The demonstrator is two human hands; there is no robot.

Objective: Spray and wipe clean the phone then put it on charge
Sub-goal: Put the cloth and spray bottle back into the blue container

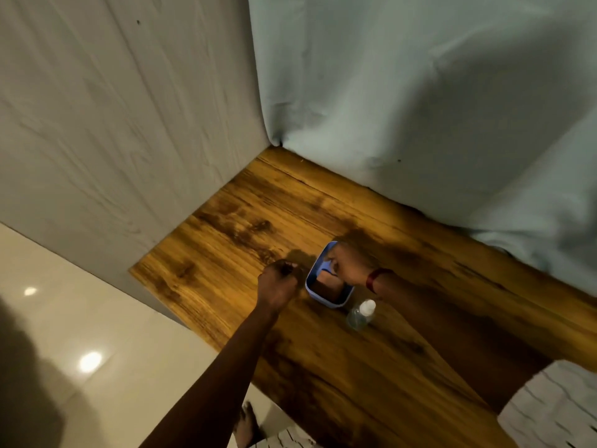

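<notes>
A small blue container (334,304) stands on the wooden table (226,227). My right hand (350,266), with a red band at the wrist, reaches into it from the right. Its fingertips touch something pale inside, too blurred to name. Dark brown contents or a reflection fill the container's near half, and I cannot make out a phone. My left hand (279,281) rests on the table just left of the container, fingers curled into a fist. Whether it holds anything is hidden. A clear spray bottle (360,315) with a white cap stands just in front of the container.
Pale cloth (420,108) hangs behind the table at the back and on the left. The table's left edge drops to a glossy tiled floor (97,318). A foot (248,421) and patterned fabric (555,409) show at the bottom.
</notes>
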